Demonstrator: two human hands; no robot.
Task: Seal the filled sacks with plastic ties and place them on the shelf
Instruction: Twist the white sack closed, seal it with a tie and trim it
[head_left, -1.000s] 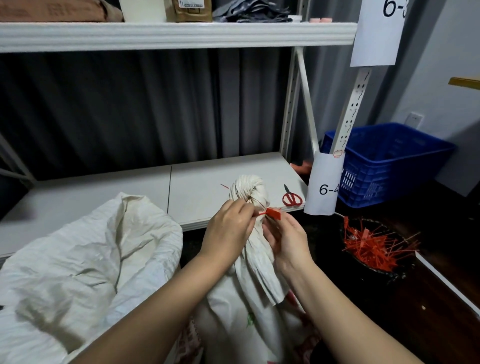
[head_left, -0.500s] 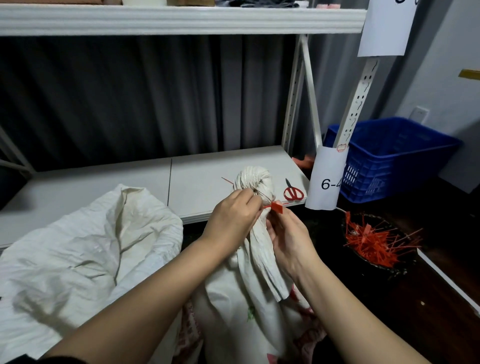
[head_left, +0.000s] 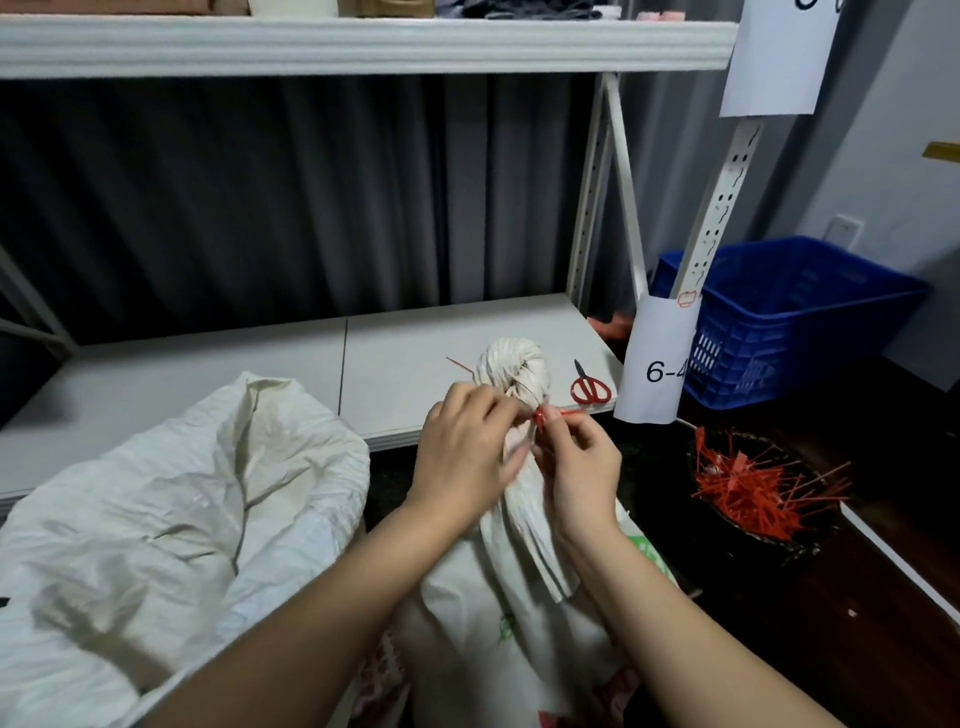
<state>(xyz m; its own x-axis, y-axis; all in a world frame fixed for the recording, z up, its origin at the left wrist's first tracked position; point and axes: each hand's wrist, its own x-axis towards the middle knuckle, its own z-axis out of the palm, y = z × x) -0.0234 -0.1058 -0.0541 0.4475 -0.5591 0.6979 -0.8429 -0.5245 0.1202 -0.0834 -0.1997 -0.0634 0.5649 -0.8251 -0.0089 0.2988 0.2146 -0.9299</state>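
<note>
- We see the sack (head_left: 519, 525) standing upright in front of the lower shelf (head_left: 218, 374), its twisted neck rising to a knot-like top.
- Our left hand (head_left: 462, 457) wraps the neck, its grip clamped on the cloth.
- Our right hand (head_left: 582, 467) pinches the red plastic tie (head_left: 558, 414), which pokes out sideways to the right of the neck.
- We judge the pull should run rightward along the tie, away from the left hand.
</note>
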